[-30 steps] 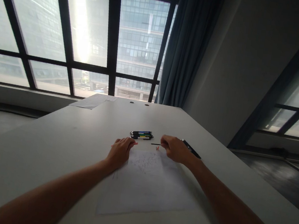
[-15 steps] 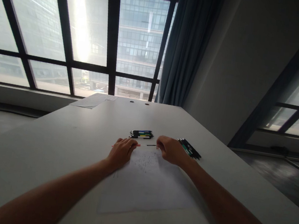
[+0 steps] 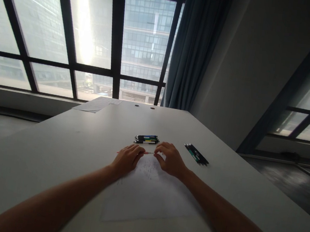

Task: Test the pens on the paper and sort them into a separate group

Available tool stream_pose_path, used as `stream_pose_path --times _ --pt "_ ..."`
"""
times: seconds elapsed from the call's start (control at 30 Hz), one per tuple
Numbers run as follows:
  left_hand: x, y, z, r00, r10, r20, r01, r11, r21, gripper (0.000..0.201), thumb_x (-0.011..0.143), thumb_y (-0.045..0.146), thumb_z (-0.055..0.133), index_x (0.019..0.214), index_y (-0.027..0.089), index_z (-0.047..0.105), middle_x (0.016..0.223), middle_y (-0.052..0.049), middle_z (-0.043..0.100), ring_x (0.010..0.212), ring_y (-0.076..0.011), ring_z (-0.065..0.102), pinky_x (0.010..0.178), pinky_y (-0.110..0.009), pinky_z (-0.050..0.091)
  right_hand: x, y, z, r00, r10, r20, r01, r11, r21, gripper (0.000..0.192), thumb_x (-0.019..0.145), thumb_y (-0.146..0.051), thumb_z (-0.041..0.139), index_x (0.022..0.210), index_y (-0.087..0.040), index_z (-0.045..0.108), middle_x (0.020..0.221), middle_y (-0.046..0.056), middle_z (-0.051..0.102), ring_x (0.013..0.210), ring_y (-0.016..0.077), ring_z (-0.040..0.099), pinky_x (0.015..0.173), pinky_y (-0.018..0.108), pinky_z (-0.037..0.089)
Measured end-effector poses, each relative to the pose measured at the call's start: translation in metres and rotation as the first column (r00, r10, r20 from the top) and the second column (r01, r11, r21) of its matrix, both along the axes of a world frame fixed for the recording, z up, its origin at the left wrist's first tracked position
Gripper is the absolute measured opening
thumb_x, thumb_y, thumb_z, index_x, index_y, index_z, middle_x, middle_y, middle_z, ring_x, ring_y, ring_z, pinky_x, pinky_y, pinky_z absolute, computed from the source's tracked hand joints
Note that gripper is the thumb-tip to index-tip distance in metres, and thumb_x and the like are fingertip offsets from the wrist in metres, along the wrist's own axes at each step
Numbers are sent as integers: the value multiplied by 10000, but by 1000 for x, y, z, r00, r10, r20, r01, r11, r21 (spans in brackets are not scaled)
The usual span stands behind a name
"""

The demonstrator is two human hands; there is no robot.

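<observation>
My left hand rests on the upper left corner of a white sheet with faint scribbles and pinches a thin reddish pen part. My right hand is close beside it, fingers closed on a thin dark refill whose tip meets the left hand's piece between the two hands. A small pile of pens with coloured clips lies just beyond the hands.
A second group of dark pens lies to the right on the long white table. Papers sit at the far end near the windows. A blue curtain hangs behind.
My right hand has moved left with the thin refill, from beside the right-hand pens to right against my left hand. The left hand has stayed in place.
</observation>
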State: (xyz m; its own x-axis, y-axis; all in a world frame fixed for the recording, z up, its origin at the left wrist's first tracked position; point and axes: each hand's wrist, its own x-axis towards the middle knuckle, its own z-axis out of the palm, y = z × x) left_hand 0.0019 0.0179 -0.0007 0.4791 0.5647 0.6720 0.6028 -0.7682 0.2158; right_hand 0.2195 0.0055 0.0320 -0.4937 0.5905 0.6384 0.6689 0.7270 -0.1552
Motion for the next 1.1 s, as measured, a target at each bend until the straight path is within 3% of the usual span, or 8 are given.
stream_pose_path --times 0.13,0.3,0.37,0.47,0.67,0.93,1.1 --pt "0 1 -2 1000 -15 -16 15 1000 -21 169 980 268 419 1008 208 574 940 -42 679 842 -175 630 741 -290 493 10 7 -3 999 39 25 -38 999 -36 114 859 -164 600 951 -201 656 1023 71 648 951 212 592 825 371 457" --pt "0 3 -4 999 0 -40 -2 999 -50 167 972 259 416 996 215 576 935 -49 685 843 -182 642 748 -298 505 30 22 -16 959 -250 132 257 965 -43 257 822 -82 561 1019 -187 690 1121 94 640 1054 242 554 893 395 414" --pt "0 3 -4 1000 -3 -24 1 997 -71 180 973 250 400 997 215 575 943 -53 692 850 -184 649 755 -302 508 35 26 -21 928 -303 216 316 949 -25 278 807 -67 555 1012 -180 705 1168 102 629 1097 253 529 920 401 388" --pt "0 2 -3 998 -37 55 42 995 -87 212 980 228 349 1043 208 551 973 -63 694 848 -177 652 757 -302 511 35 29 -27 904 -332 268 347 938 -7 261 819 -84 552 999 -176 716 1194 101 623 1133 247 505 956 400 351" --pt "1 -2 0 971 -106 216 109 994 -2 226 986 247 325 1113 181 499 1021 -111 655 926 -193 623 827 -330 507 33 33 -33 910 -335 245 356 933 -44 206 839 -112 562 931 -189 729 1149 85 642 1114 229 508 934 383 356" --pt "3 -1 0 989 -35 -146 20 994 -104 251 985 278 358 1037 194 589 961 -74 649 901 -209 600 834 -364 484 37 36 -33 937 -287 197 302 952 -52 170 815 -74 590 812 -188 717 1043 78 660 1032 231 537 873 397 385" --pt "2 2 -2 971 -61 -232 22 985 -169 284 993 307 354 999 200 617 950 -68 662 891 -198 617 805 -334 487 38 36 -32 940 -268 213 289 954 -76 171 799 -35 582 767 -172 679 1076 80 641 1048 239 527 863 388 372"
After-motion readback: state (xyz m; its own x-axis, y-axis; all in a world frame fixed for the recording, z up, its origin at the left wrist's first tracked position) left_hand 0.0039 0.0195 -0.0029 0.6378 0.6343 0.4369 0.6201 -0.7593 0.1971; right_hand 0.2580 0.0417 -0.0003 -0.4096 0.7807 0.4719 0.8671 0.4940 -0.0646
